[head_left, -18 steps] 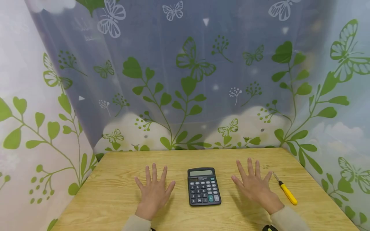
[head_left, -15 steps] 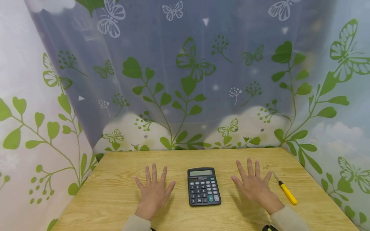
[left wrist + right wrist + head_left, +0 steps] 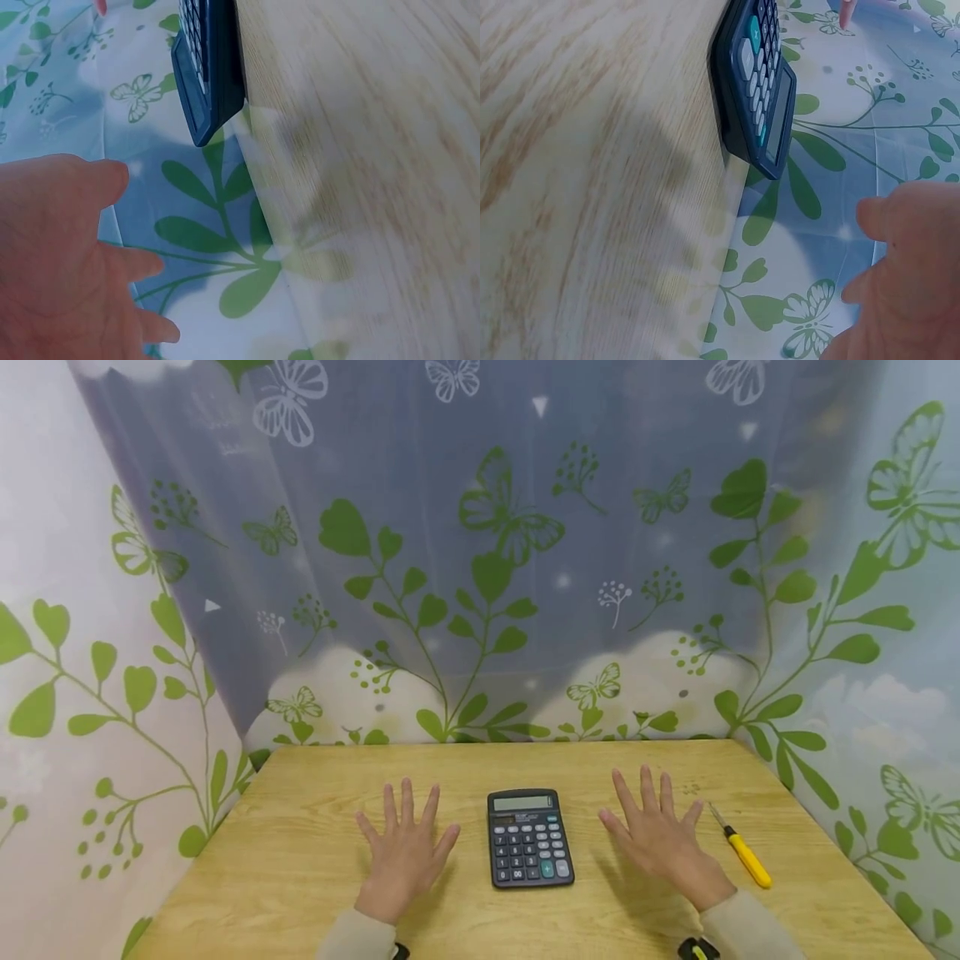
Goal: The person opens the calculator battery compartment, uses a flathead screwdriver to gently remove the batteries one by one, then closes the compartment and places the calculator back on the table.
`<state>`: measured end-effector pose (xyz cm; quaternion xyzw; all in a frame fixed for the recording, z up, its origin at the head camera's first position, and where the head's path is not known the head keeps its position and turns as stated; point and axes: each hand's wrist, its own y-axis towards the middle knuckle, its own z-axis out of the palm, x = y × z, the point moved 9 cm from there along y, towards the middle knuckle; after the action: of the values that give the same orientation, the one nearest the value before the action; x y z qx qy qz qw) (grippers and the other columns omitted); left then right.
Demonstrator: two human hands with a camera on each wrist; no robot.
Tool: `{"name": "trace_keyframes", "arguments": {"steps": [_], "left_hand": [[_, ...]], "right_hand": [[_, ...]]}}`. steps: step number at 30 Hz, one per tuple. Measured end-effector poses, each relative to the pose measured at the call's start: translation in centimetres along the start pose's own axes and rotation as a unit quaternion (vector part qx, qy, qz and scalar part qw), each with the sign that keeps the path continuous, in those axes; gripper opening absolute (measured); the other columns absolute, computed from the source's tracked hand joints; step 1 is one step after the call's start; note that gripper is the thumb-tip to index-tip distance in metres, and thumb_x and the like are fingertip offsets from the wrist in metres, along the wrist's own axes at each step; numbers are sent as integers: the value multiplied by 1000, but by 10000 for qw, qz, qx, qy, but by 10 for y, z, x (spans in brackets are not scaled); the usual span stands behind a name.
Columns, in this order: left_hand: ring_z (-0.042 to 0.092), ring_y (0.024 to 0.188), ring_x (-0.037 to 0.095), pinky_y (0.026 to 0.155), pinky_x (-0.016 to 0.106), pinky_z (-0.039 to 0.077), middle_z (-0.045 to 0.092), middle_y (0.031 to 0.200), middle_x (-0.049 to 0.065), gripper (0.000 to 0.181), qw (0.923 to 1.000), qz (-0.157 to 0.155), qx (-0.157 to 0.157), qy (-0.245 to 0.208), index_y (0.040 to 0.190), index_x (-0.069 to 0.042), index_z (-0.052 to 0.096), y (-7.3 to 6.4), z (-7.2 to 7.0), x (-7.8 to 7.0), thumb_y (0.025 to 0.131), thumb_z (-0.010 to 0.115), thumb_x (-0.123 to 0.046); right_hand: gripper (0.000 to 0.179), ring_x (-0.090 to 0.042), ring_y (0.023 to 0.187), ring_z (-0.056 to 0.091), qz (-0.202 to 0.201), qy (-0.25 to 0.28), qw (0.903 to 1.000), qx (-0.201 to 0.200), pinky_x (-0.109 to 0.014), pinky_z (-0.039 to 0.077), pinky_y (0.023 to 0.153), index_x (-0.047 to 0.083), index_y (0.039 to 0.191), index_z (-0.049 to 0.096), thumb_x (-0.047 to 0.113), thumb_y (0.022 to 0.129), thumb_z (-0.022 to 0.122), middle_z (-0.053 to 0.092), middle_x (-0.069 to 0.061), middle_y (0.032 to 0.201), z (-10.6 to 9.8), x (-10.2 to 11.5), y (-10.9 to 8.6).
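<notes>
A dark calculator with grey and green keys lies face up on the wooden table, its screen toward the far side. To its left my left hand is held palm down over the table, fingers straight and spread. My right hand is spread the same way on the calculator's other side. Neither hand touches the calculator. Just right of the right hand lies a screwdriver with a yellow handle, its thin shaft pointing away. Each wrist view shows one hand, the left and the right, holding nothing.
The light wooden table ends against a hanging cloth printed with green leaves and butterflies. Similar cloth rises on the left and right sides. Several tiny pieces or marks, too small to tell, show near the screwdriver's tip.
The head view has tilted slightly, so the table sits a little higher in it. My left hand has shifted very slightly rightward; the calculator and screwdriver stay in place on the table.
</notes>
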<state>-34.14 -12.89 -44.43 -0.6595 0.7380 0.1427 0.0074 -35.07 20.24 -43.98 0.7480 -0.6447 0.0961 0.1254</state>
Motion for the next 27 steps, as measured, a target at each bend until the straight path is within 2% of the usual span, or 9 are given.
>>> {"name": "trace_keyframes", "arguments": {"steps": [10,15,19,23,27], "left_hand": [[11,157,53,113,90,5,19,169,26,67,9998,32,71,-167,163,-21,32,4,-2,-5,107,42,-57],[17,155,54,113,90,8,24,167,28,64,9994,87,-20,-342,161,-19,34,3,-4,-6,107,46,-52],[21,154,55,113,89,13,26,166,28,65,9979,55,103,-644,162,-19,32,4,-3,-6,107,48,-49],[25,153,54,111,87,25,28,166,28,66,9942,23,266,-1037,163,-18,30,7,-2,-7,107,50,-46],[30,150,55,109,82,34,31,164,28,63,9871,50,327,-1564,160,-14,36,11,-1,-8,107,52,-43]], "right_hand": [[75,-62,152,4,-170,-143,9994,-258,-94,6,106,14,166,15,59,109,33,4,-35,167,-6,9,4],[74,-64,149,13,-317,44,9992,-221,-91,22,105,12,166,16,56,109,36,6,-37,166,-5,17,5],[74,-67,146,22,-474,178,9987,-91,-85,39,99,10,166,15,54,110,36,9,-39,165,-4,25,7],[72,-66,140,34,-619,240,9978,-68,-79,49,92,9,165,17,51,110,38,19,-41,162,-5,32,10],[64,-59,132,51,-769,296,9965,-174,-72,53,94,6,160,33,46,110,43,39,-39,154,-9,39,12]]}}
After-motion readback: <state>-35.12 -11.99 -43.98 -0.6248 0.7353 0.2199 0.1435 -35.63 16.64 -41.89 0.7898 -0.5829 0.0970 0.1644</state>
